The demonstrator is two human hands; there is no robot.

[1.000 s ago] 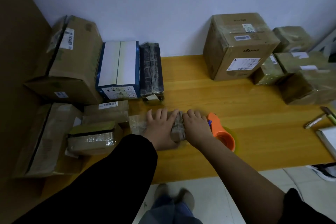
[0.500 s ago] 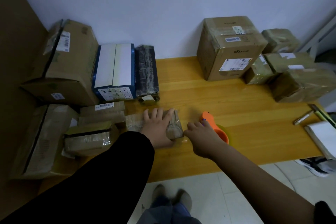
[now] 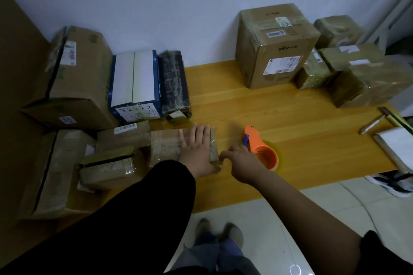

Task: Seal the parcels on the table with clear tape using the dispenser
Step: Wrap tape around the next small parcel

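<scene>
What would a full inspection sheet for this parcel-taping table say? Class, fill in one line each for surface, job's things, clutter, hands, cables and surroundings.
Surface: wooden table, bare in the middle.
Job's things: small parcel at the near edge; orange tape dispenser on the table just right of it, not gripped.
Clutter: large cardboard box back right; blue-and-white box back left; pens and a notepad far right.
Hands: left hand lies flat on the small parcel; right hand touches its near right corner, grip unclear.
Cables: nothing seen.
Surroundings: pale wall behind; tiled floor; a sneaker on it at right.
</scene>
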